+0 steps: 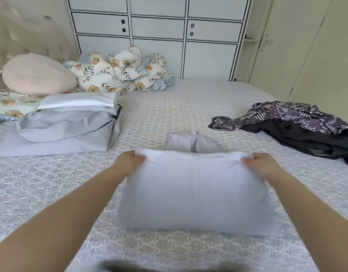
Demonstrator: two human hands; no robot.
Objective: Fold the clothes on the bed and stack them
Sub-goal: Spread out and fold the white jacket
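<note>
left hand [129, 160] grip: pinching far-left corner of pale grey garment [196, 191] | right hand [259, 163] grip: pinching far-right corner | folded stack [67, 126] left on bed [169, 107]

No readable text, labels, brands or numbers showing anywhere: nothing legible on the bedding, the clothes or the cabinet fronts.

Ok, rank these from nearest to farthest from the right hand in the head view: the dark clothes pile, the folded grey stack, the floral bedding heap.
From the right hand:
1. Dark clothes pile, close by on the bed's right side.
2. Folded grey stack, across the bed on the left.
3. Floral bedding heap, far back left, by the white cabinets.
</note>
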